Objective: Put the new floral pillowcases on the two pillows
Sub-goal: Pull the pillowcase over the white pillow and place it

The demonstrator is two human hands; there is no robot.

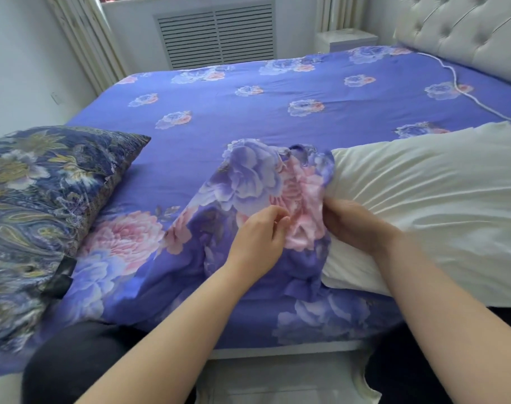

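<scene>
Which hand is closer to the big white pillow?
The right hand. It touches the near end of the white pillow while gripping the bunched floral pillowcase. The left hand pinches the pillowcase further left, away from the pillow.

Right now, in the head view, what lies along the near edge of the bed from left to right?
Dark paisley pillow → floral pillowcase, gripped by the left hand and then the right hand → bare white pillow.

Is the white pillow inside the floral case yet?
Barely: bunched floral pillowcase covers only the near end of the white pillow; the rest lies bare.
</scene>
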